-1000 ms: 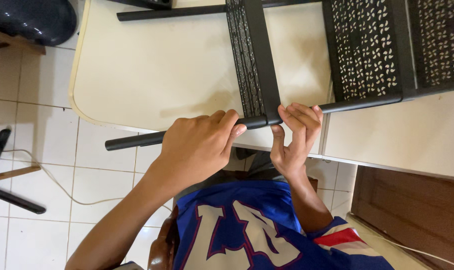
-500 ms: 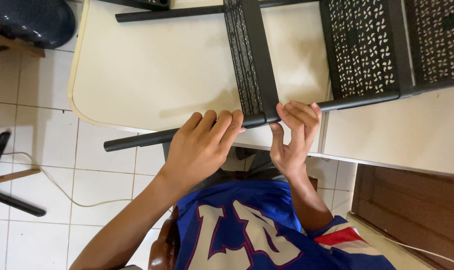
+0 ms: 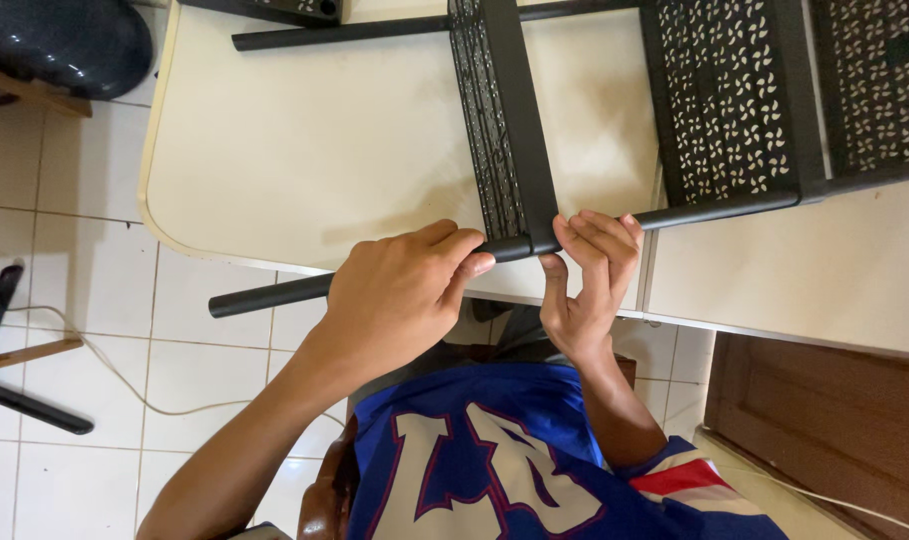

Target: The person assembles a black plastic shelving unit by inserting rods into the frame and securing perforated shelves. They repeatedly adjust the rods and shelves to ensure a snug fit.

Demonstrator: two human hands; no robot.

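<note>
Left hand (image 3: 399,295) wraps closed around the black tube (image 3: 274,293) overhanging the bench (image 3: 304,150) edge, right hand (image 3: 586,280) pinches it beside the perforated panel (image 3: 504,120); tube appears stiff, light, smooth, best gripped near that joint.

A cream table (image 3: 324,150) bears a black metal rack (image 3: 734,100).

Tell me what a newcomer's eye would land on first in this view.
Most striking are the two hands at centre: the left hand wraps a black tube that juts out past the edge of the cream table, while the right hand pinches it where a narrow black mesh panel meets it. Upper right, black perforated panels with a petal pattern lie across the table.
</note>
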